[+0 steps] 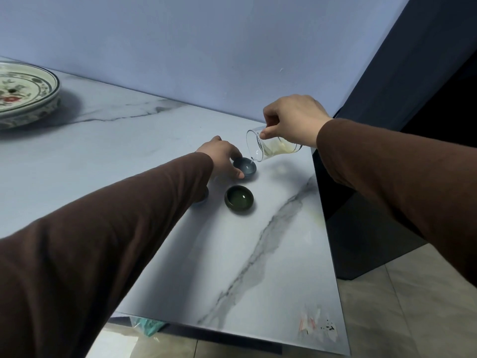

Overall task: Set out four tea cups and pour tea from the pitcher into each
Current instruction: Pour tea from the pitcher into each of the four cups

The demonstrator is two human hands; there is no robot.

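Observation:
My right hand (291, 118) grips a clear glass pitcher (268, 147) with pale yellow tea, tilted left so its spout hangs over a blue-grey cup (245, 168). A thin stream runs into that cup. My left hand (223, 157) holds the blue-grey cup's left side with thumb and fingers. A dark green cup (239, 200) holding tea stands just in front of it. Another bluish cup (202, 200) peeks out from under my left sleeve, mostly hidden. I cannot see a fourth cup.
The marble table (258, 267) ends at a right edge close to the pitcher and a near edge below. A stack of painted plates (25, 94) sits far left. A blue wall runs behind; tiled floor lies to the right.

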